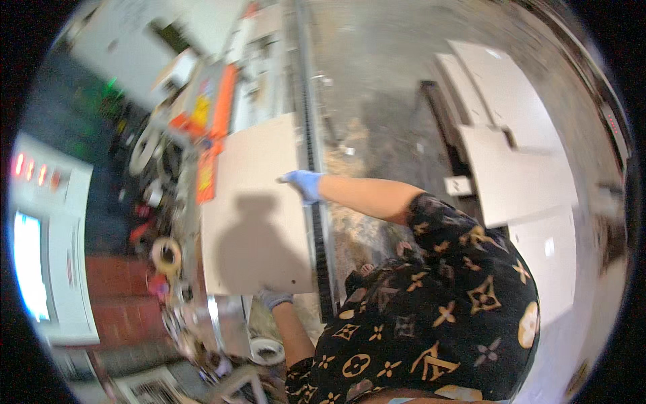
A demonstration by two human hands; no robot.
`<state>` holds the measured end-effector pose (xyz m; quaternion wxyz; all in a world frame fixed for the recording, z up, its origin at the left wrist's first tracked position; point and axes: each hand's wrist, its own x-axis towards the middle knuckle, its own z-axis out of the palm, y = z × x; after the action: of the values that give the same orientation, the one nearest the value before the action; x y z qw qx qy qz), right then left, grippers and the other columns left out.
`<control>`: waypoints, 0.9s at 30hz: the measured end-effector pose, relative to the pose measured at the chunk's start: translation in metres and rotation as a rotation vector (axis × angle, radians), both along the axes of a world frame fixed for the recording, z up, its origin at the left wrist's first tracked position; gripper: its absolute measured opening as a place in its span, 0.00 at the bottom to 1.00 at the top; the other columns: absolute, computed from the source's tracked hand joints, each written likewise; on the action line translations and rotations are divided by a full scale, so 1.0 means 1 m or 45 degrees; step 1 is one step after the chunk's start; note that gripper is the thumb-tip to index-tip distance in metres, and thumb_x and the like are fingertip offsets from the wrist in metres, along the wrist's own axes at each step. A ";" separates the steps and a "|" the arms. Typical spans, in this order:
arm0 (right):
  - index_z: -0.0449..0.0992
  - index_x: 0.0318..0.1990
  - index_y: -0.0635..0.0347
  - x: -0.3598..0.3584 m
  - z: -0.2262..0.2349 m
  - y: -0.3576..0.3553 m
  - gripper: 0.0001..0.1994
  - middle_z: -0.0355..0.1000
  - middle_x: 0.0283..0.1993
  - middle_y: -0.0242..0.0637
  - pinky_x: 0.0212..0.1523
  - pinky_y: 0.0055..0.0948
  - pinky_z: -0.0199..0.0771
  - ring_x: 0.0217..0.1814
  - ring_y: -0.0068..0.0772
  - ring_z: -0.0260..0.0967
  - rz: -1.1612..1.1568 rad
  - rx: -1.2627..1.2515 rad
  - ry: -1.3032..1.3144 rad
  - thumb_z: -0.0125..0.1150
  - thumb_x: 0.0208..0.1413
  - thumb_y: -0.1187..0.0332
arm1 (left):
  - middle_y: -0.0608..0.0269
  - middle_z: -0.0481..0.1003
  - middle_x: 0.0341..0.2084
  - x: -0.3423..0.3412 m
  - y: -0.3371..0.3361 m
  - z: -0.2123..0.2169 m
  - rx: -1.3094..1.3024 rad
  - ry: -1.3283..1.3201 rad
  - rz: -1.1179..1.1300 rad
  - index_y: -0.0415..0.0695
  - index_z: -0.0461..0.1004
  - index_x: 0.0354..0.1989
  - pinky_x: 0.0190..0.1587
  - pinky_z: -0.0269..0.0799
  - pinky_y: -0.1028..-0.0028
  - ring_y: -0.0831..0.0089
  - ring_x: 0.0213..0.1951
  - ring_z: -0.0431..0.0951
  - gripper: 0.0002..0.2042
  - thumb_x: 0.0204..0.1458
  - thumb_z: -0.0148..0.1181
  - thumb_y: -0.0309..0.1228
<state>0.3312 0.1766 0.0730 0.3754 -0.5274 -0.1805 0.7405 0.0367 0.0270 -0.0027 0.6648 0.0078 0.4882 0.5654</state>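
Note:
A flat, pale rectangular board (259, 155) lies over the machine bed, a dark shadow falling across it and a small dark hole near its lower right corner. My right hand (306, 185), in a light blue glove, grips the board's right edge, its fingertips reaching onto the top face. At the lower edge my left hand (276, 298), gloved too, holds the board from beneath, with most of its fingers hidden under it. An orange guide bar (217, 135) runs along the board's upper left side.
Stacked pale boards (518, 161) stand at the right. A long metal rail (313, 135) passes beside the board. To the left are a control panel with a lit screen (30, 266), a tape roll (166, 255) and cluttered tools. A white roll (267, 351) sits below.

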 end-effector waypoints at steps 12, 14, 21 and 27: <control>0.75 0.40 0.49 0.255 -0.019 -0.161 0.13 0.70 0.37 0.32 0.37 0.37 0.66 0.37 0.32 0.63 -1.041 0.501 -0.082 0.57 0.51 0.55 | 0.61 0.63 0.58 0.021 0.109 0.005 0.004 0.150 0.042 0.46 0.62 0.59 0.58 0.57 0.60 0.63 0.55 0.64 0.25 0.56 0.43 0.47; 0.73 0.31 0.50 0.344 -0.032 -0.218 0.11 0.66 0.27 0.34 0.28 0.34 0.62 0.27 0.32 0.59 -1.451 0.415 0.117 0.54 0.53 0.55 | 0.62 0.65 0.56 0.031 0.104 0.016 -0.037 0.301 0.107 0.46 0.62 0.58 0.55 0.59 0.61 0.66 0.51 0.66 0.25 0.56 0.46 0.46; 0.70 0.35 0.49 0.523 -0.061 -0.284 0.14 0.66 0.31 0.34 0.25 0.36 0.63 0.27 0.35 0.63 -2.181 0.058 -0.023 0.60 0.50 0.52 | 0.71 0.72 0.37 0.075 0.058 0.015 0.187 0.321 0.058 0.48 0.67 0.51 0.39 0.69 0.70 0.79 0.36 0.70 0.19 0.54 0.52 0.44; 0.71 0.27 0.52 0.550 -0.052 -0.264 0.07 0.67 0.24 0.32 0.17 0.28 0.68 0.21 0.29 0.66 -2.107 -0.127 -0.240 0.61 0.49 0.63 | 0.70 0.75 0.31 0.120 0.030 0.044 0.170 0.303 -0.020 0.50 0.70 0.47 0.32 0.74 0.66 0.69 0.28 0.73 0.15 0.56 0.51 0.43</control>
<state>0.8809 -0.0875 0.0211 0.7579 -0.5654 0.2676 0.1853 0.1566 0.0566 0.0413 0.6047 0.1229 0.5247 0.5865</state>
